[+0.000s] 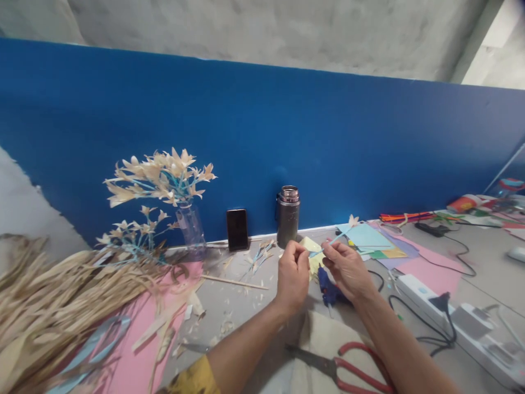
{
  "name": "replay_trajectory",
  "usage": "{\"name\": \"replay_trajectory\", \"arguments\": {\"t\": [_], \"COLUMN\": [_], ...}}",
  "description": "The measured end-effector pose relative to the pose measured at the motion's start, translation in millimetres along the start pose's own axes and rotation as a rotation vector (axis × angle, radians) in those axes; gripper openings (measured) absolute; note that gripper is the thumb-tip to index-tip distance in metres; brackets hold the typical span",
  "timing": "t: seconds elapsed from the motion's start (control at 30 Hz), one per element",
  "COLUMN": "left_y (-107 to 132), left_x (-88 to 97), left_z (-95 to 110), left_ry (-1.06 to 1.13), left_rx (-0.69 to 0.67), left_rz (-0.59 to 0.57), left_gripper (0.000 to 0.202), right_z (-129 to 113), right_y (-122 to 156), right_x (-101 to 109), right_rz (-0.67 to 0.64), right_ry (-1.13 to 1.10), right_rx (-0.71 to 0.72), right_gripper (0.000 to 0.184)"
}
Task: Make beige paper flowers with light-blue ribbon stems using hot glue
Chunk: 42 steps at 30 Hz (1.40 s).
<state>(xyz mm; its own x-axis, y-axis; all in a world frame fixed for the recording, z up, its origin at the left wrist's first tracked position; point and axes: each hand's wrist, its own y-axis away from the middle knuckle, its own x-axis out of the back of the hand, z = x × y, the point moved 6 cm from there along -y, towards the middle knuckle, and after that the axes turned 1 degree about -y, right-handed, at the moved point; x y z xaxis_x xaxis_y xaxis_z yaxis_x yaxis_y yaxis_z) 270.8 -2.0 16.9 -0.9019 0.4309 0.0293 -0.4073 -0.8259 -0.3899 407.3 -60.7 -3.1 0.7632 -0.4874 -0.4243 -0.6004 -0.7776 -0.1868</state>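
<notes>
Between my two hands runs the light-blue stem of a small handmade flower [353, 220], its pale petals pointing up and to the right. My right hand [348, 269] pinches the stem partway down. My left hand [293, 276] has fingers closed on the blue stem's lower end; whether it is stem or a loose wrapping strip there, I cannot tell. Just below the hands lies a blue glue gun [327, 285], partly hidden by my right hand. Yellow paper [308, 245] is behind the fingers. Red-handled scissors [328, 365] rest between my forearms.
A clear vase [192, 230] holds similar flowers [164, 175] at left, near dried husks [74, 306]. A phone [237, 230] and open thermos [288, 216] stand against the blue partition [254, 137]. Coloured paper [430, 268], a power strip [426, 295] and cables occupy the right.
</notes>
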Motion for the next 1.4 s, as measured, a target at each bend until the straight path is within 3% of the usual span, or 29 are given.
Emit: {"name": "replay_trajectory", "arguments": {"t": [0.17,0.27,0.33,0.4,0.5,0.6,0.7,0.77,0.9,1.07,1.13,1.2,1.27,1.4], "left_y": [-3,1,4,5,1,-2,-1,1,4,11,12,8,2,1], "left_x": [-16.1,-21.1,-24.2,-25.4,-21.4,-14.1,-9.7,-11.1,-20.2,-31.2,-33.8,-31.5,-24.9,-13.3], "left_z": [-21,-21,-20,-19,-16,-11,-6,-5,-13,-19,-21,-22,-20,-9], "left_ry": [0.304,0.482,0.563,0.58,0.514,0.399,0.29,0.264,0.329,0.536,0.578,0.533,0.42,0.203], "left_rx": [0.446,0.618,0.675,0.641,0.459,0.272,0.126,0.094,0.272,0.602,0.658,0.579,0.412,0.119], "left_rz": [-0.292,-0.461,-0.514,-0.471,-0.282,-0.116,-0.046,-0.059,-0.183,-0.432,-0.485,-0.426,-0.294,-0.106], "left_gripper": [0.022,0.031,0.035,0.035,0.031,0.022,0.015,0.014,0.018,0.027,0.028,0.024,0.02,0.014], "right_z": [-7,-10,-10,-10,-7,-3,-1,0,0,-6,-7,-5,-3,6], "right_y": [-2,-1,-1,-1,-2,-2,-3,-3,-2,1,2,2,0,-3], "right_x": [0,-1,-1,-1,2,3,2,3,3,-4,-7,-8,-7,2], "right_rz": [-0.096,-0.183,-0.219,-0.238,-0.191,-0.136,-0.092,-0.047,-0.044,-0.175,-0.216,-0.24,-0.232,-0.118], "right_ry": [0.013,-0.018,-0.053,-0.084,-0.095,-0.076,-0.046,-0.024,-0.024,-0.097,-0.105,-0.096,-0.074,0.02], "right_rx": [0.019,0.026,0.032,0.029,-0.011,-0.068,-0.047,-0.012,-0.002,0.025,0.024,0.008,-0.005,-0.008], "right_gripper": [0.031,0.027,0.025,0.024,0.025,0.041,0.037,0.031,0.028,0.022,0.023,0.024,0.025,0.026]}}
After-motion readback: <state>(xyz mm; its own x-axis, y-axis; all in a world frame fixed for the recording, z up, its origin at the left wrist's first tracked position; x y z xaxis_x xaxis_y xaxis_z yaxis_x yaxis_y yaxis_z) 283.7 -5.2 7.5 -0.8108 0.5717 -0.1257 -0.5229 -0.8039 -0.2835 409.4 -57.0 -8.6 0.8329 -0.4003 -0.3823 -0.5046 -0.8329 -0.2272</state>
